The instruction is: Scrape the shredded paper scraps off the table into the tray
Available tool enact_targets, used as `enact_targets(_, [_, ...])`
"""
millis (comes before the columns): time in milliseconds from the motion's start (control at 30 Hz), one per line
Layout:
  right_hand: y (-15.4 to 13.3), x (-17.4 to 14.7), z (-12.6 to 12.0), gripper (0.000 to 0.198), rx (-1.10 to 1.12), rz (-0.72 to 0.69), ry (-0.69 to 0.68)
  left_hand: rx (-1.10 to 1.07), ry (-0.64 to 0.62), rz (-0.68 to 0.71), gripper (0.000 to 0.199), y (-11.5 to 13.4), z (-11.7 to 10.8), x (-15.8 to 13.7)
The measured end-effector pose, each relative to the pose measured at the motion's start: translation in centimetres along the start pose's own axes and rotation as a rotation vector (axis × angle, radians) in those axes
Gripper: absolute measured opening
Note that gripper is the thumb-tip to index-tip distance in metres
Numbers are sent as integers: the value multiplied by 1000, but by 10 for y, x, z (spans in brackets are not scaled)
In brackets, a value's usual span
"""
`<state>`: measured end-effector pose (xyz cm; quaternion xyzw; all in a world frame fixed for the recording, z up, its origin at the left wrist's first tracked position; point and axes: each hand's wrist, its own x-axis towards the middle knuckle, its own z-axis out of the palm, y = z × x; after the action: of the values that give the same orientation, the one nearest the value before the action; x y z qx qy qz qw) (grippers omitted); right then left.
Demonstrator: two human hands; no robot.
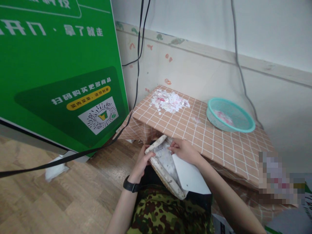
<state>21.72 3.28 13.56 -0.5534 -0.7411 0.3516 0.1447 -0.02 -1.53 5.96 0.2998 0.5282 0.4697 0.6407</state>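
Since it stands leftmost, sign (63,61): flat green, reads "扫码购买更多商品".
Left hand (143,159): pinches cloth-rimmed basket (165,174).
Basket: oblong, patterned, between both hands.
Scraps (170,102): paper, heaped on checked cloth (219,148).
Right hand (182,151): bent over basket, cannot tell whether pinching.
Colander (212,119): round, turquoise plastic.

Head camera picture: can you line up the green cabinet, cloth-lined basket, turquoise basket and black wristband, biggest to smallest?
1. Green cabinet
2. Cloth-lined basket and turquoise basket: too alike to rank; the lined one is nearer
3. Black wristband
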Motion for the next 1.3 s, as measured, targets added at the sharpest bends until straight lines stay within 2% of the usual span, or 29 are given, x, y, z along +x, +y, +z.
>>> enact_targets(133, [7,10,-34,24,23,-50,138,-18,1,-8,48,0,-1,0])
enact_targets(333, [41,41,-105,37,-67,52,538,-21,11,-10,45,2,0,-1])
enact_targets(467, [63,50,-130,48,-142,105,606,-27,11,-20,48,3,0,-1])
enact_targets(600, [71,47,-134,53,-212,158,670,-34,15,-29,49,2,0,0])
enact_targets(800, [66,43,-124,79,-189,178,720,-25,13,-25,42,-3,-1,2])
enact_targets(967, [66,59,-117,75,-153,177,791,-3,10,-44,37,-11,-2,5])
enact_targets(1133, [71,76,-111,68,-113,143,962,0,0,-60,38,-15,-4,7])
enact_targets(1233, [76,74,-105,62,-73,122,1072,0,-3,-64,36,-15,-5,7])
enact_targets(1300, [81,66,-101,56,12,87,1073,-2,-3,-66,36,-15,-5,7])
